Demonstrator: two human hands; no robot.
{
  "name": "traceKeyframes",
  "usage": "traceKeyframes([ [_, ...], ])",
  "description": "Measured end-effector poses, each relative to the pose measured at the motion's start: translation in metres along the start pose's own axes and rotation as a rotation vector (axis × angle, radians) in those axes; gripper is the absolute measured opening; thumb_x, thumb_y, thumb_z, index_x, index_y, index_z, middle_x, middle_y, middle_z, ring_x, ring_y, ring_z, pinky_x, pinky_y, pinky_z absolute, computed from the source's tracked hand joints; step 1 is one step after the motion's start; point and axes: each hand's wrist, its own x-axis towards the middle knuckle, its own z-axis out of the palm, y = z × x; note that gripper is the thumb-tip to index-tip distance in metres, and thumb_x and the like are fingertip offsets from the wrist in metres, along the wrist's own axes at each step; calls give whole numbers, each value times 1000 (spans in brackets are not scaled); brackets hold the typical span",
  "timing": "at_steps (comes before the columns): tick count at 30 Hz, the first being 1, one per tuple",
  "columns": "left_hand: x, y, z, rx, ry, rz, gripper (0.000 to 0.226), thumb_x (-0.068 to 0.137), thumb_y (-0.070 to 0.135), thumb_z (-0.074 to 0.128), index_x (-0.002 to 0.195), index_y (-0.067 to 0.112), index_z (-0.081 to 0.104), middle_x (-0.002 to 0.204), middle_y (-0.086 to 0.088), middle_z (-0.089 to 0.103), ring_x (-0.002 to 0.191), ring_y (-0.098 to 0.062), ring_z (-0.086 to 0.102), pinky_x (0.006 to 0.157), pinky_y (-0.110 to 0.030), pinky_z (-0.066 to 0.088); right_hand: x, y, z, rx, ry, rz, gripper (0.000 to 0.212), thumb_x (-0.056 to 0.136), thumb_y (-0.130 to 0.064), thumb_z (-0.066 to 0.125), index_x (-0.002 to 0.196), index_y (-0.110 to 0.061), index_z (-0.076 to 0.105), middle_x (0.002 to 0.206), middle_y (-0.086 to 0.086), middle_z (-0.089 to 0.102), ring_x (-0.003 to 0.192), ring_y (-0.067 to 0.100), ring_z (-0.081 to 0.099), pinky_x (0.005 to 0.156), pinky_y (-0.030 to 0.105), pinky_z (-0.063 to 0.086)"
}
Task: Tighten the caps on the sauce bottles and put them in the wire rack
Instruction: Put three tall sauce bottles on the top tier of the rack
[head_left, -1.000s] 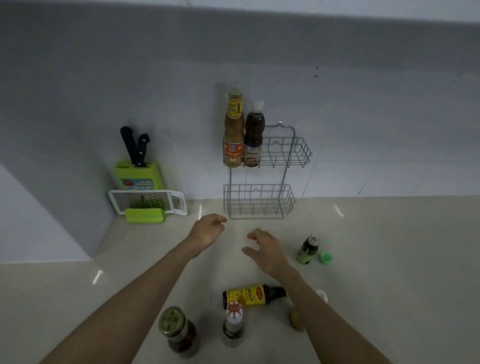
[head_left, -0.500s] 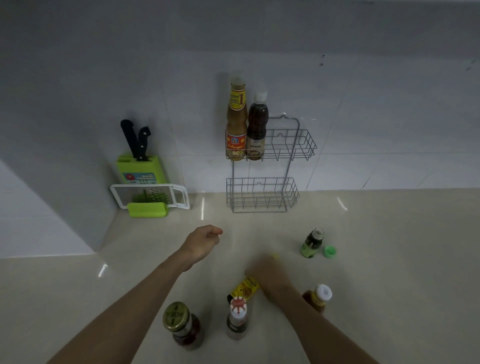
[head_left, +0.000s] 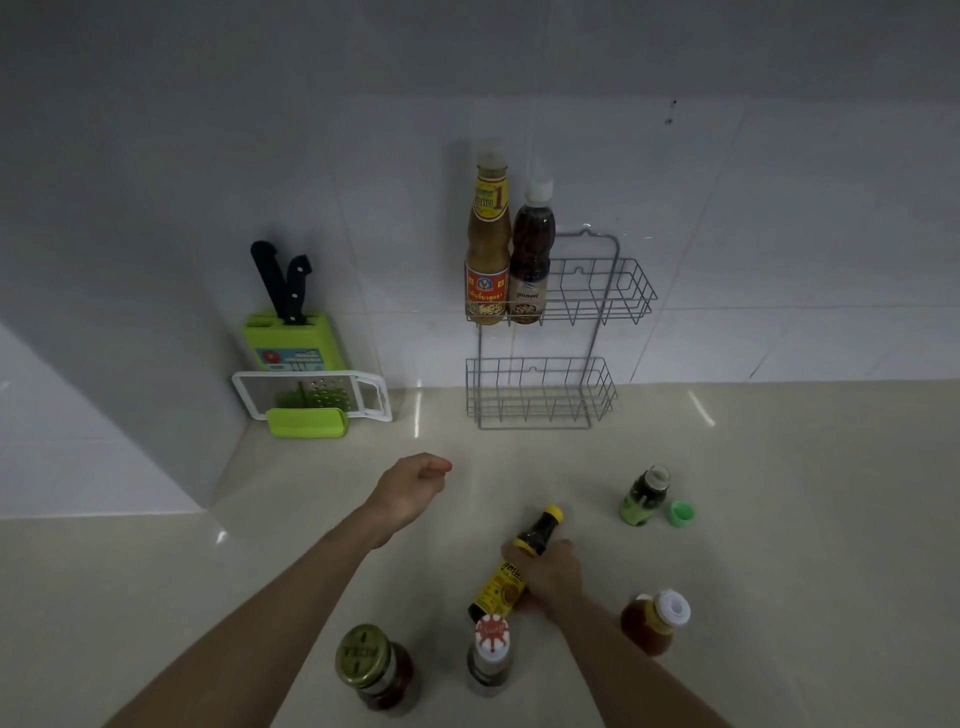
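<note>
My right hand (head_left: 550, 577) grips a dark sauce bottle with a yellow label and yellow cap (head_left: 511, 571), tilted up off the counter with its cap pointing away. My left hand (head_left: 413, 483) hovers over the counter in a loose fist, holding nothing. The two-tier wire rack (head_left: 597, 291) hangs on the tiled wall; two tall bottles (head_left: 506, 254) stand at the left of its upper basket. The lower basket (head_left: 540, 395) holds nothing. An uncapped green bottle (head_left: 644, 496) stands to the right, its green cap (head_left: 681, 513) lying beside it.
Near me stand a jar with a gold lid (head_left: 376, 667), a small bottle with a red-and-white cap (head_left: 490, 657) and an orange bottle with a white cap (head_left: 655, 621). A green knife block (head_left: 291, 338) and a grater (head_left: 317, 400) sit in the back left corner.
My right hand came down onto the lying yellow-labelled bottle, closed on it and tipped it upward. My left hand stayed in place and curled its fingers in.
</note>
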Motion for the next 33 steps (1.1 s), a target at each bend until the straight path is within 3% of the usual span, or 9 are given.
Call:
traceKeyframes([
  [7, 7, 16, -6, -61, 66, 32, 30, 92, 8, 52, 117, 18, 65, 124, -5, 62, 106, -13, 55, 89, -22, 38, -3, -56, -17, -10, 146, -207, 43, 73, -30, 75, 98, -11, 46, 91, 9, 62, 81, 28, 63, 67, 47, 57],
  [11, 21, 51, -11, -148, 168, 143, 35, 92, 3, 51, 122, 17, 60, 132, -5, 57, 114, -13, 51, 95, -25, 37, -12, -137, -53, 48, 351, -593, 39, 74, -34, 74, 97, -25, 43, 84, -1, 63, 76, 20, 62, 56, 25, 39],
  [14, 35, 89, -18, -227, 231, 304, 39, 93, -3, 47, 124, 18, 57, 131, -2, 55, 123, -21, 51, 102, -30, 39, -20, -199, -88, 182, 516, -875, 47, 77, -39, 72, 108, -26, 41, 89, -8, 63, 72, 15, 61, 61, 26, 40],
  [16, 43, 115, -25, -261, 285, 390, 44, 92, -3, 47, 131, 18, 50, 133, 1, 51, 128, -25, 48, 101, -28, 38, -24, -234, -109, 335, 556, -1038, 53, 77, -43, 72, 116, -29, 39, 98, -12, 66, 74, 4, 64, 63, 15, 45],
  [19, 57, 149, -34, -260, 297, 427, 62, 93, 7, 55, 147, 21, 28, 153, 0, 33, 139, -21, 33, 106, -28, 30, -14, -273, -130, 440, 523, -1185, 53, 78, -44, 75, 119, -33, 43, 102, -24, 62, 86, -3, 64, 69, 8, 51],
  [22, 71, 171, -35, -223, 219, 378, 85, 89, 17, 65, 153, 24, 9, 159, 1, 20, 142, -19, 27, 103, -23, 25, 8, -297, -139, 261, 444, -1193, 51, 78, -44, 75, 119, -34, 47, 106, -20, 63, 87, 1, 62, 69, 9, 47],
  [26, 82, 176, -24, -258, 154, 417, 87, 84, 8, 67, 149, 30, 15, 120, 28, 46, 94, 18, 51, 73, 2, 40, 38, -311, -141, -8, 279, -1190, 53, 73, -42, 79, 116, -28, 52, 100, -14, 62, 82, 13, 65, 60, 8, 40],
  [30, 91, 166, -21, -241, 169, 416, 85, 82, 8, 68, 145, 37, 19, 99, 46, 50, 87, 27, 51, 79, -16, 41, 56, -313, -140, -138, 149, -1210, 57, 67, -42, 84, 114, -31, 53, 99, -15, 62, 89, 21, 64, 73, 27, 51],
  [33, 92, 161, -25, -189, 138, 422, 91, 82, 5, 67, 149, 37, 13, 99, 50, 48, 90, 28, 52, 85, -24, 47, 64, -309, -139, -185, 125, -1187, 60, 65, -42, 85, 115, -30, 54, 94, -23, 58, 89, 11, 59, 66, 11, 40],
])
